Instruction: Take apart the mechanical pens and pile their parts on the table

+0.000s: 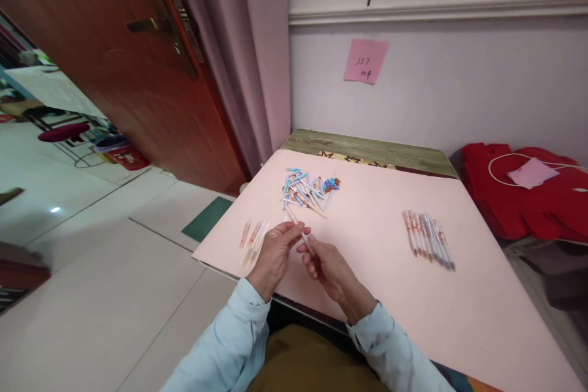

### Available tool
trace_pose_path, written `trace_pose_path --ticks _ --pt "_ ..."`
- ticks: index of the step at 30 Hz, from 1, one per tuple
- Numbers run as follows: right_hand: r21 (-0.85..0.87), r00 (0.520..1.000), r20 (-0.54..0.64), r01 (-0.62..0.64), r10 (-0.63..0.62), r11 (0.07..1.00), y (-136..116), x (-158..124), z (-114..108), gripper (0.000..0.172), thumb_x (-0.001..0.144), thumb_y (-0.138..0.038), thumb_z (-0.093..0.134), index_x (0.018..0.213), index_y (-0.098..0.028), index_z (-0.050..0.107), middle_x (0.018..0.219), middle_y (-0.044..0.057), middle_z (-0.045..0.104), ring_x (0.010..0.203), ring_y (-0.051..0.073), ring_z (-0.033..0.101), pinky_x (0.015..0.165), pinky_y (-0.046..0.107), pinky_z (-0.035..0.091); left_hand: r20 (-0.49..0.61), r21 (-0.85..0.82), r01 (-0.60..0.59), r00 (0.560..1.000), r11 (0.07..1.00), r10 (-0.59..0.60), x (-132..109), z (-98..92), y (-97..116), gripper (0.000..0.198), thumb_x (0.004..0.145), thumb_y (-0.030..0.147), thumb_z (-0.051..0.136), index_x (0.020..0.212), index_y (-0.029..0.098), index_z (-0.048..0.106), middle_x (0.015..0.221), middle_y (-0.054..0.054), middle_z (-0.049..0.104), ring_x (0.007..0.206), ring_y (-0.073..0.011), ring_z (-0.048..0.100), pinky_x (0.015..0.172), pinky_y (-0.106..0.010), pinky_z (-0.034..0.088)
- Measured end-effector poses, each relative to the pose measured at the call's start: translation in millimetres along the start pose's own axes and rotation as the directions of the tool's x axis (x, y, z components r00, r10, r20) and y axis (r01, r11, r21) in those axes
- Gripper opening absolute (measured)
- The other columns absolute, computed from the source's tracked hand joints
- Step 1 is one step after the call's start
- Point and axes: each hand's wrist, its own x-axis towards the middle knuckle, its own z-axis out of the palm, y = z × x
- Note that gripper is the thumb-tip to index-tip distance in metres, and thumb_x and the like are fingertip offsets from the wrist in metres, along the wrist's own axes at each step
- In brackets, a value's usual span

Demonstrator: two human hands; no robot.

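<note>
Between both hands, above the front of the pink tabletop, is a slim whitish pen. The fingers of my left hand pinch its middle. My right hand is closed around its lower end, with the fingers curled. Just beyond the hands lies a pile of loose pen parts in blue, lilac and tan, beside small blue and brown pieces. Left of my left hand are several pinkish pen barrels and thin refills, partly hidden by that hand. A row of pens lies to the right.
A wall with a pink note stands behind the table. To the right, red cloth bears another pink slip. At the left are a mauve curtain, an open brown door and a green mat on the tiled floor.
</note>
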Motion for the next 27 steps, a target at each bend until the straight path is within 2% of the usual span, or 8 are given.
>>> trace_pose_path --ticks 3,5,8,13,18,22,24,27 --pt "0.035 0.998 -0.033 0.063 -0.062 0.997 1.1 0.0 0.2 0.05 0.059 -0.046 0.089 0.088 -0.018 0.061 0.074 -0.003 0.062 0.056 0.006 0.055 0.049 0.016 0.037 -0.007 -0.035 0.005 1.0 0.999 -0.005 0.2 -0.3 0.5 0.029 0.063 0.027 0.086 0.077 0.012 0.066 0.079 -0.006 0.072 0.079 -0.0155 0.066 0.076 -0.026 0.049" --pt "0.051 1.0 -0.024 0.007 -0.006 0.999 0.6 -0.2 0.8 0.05 0.064 -0.054 0.084 0.092 -0.018 0.061 0.07 -0.004 0.061 0.05 0.005 0.051 0.044 0.016 0.033 0.0 -0.03 0.011 1.0 1.0 -0.011 0.4 -0.5 1.1 0.028 0.064 0.028 0.085 0.078 0.012 0.066 0.078 -0.006 0.072 0.075 -0.0144 0.066 0.075 -0.026 0.049" --pt "0.039 0.999 0.019 -0.043 0.042 0.998 -0.3 -0.2 1.7 0.053 0.074 -0.066 0.069 0.087 -0.014 0.064 0.056 -0.005 0.052 0.04 0.003 0.037 0.039 0.017 0.023 0.011 -0.026 0.034 0.999 0.999 -0.033 1.1 -1.8 0.7 0.029 0.065 0.028 0.085 0.079 0.012 0.065 0.079 -0.006 0.072 0.064 -0.0117 0.063 0.07 -0.026 0.05" --pt "-0.048 0.993 -0.053 0.104 -0.107 0.993 2.8 0.6 2.2 0.048 0.061 -0.05 0.086 0.084 -0.016 0.06 0.073 -0.002 0.062 0.057 0.007 0.055 0.049 0.017 0.039 -0.055 -0.061 0.035 0.998 0.998 -0.038 1.9 -4.5 -3.5 0.03 0.064 0.027 0.085 0.08 0.012 0.063 0.076 -0.007 0.072 0.069 -0.0153 0.067 0.07 -0.027 0.053" --pt "-0.134 0.972 -0.103 0.197 -0.211 0.971 7.2 3.0 2.7 0.054 0.055 -0.051 0.088 0.082 -0.018 0.054 0.061 -0.006 0.056 0.052 0.008 0.051 0.048 0.019 0.04 -0.125 -0.039 0.015 0.992 0.999 -0.02 -0.2 -1.9 -4.3 0.032 0.063 0.029 0.085 0.079 0.012 0.063 0.075 -0.007 0.072 0.068 -0.0154 0.068 0.067 -0.026 0.053" --pt "-0.157 0.998 0.011 0.061 -0.061 0.986 4.5 3.6 1.7 0.057 0.072 -0.071 0.066 0.086 -0.016 0.06 0.053 -0.007 0.048 0.04 0.005 0.038 0.039 0.018 0.027 -0.107 -0.004 0.009 0.994 1.0 -0.009 -0.7 -0.7 -5.5 0.034 0.062 0.03 0.085 0.079 0.012 0.062 0.074 -0.006 0.071 0.06 -0.0125 0.064 0.059 -0.024 0.051" --pt "-0.167 1.0 0.018 0.01 -0.007 0.986 3.6 4.1 0.8 0.064 0.076 -0.076 0.056 0.085 -0.014 0.063 0.052 -0.007 0.046 0.038 0.005 0.034 0.037 0.019 0.021 -0.09 -0.011 0.03 0.995 0.999 -0.031 0.1 -1.8 -6.5 0.034 0.061 0.031 0.085 0.078 0.012 0.061 0.073 -0.005 0.07 0.056 -0.0119 0.062 0.055 -0.023 0.049" --pt "-0.206 0.997 -0.018 0.069 -0.074 0.976 5.8 6.0 -0.9 0.055 0.07 -0.067 0.069 0.081 -0.013 0.064 0.058 -0.003 0.055 0.045 0.006 0.045 0.042 0.019 0.029 -0.115 -0.034 0.015 0.993 0.999 -0.019 3.6 -6.3 -4.3 0.034 0.061 0.031 0.085 0.077 0.012 0.06 0.07 -0.004 0.068 0.057 -0.0123 0.062 0.055 -0.023 0.05"
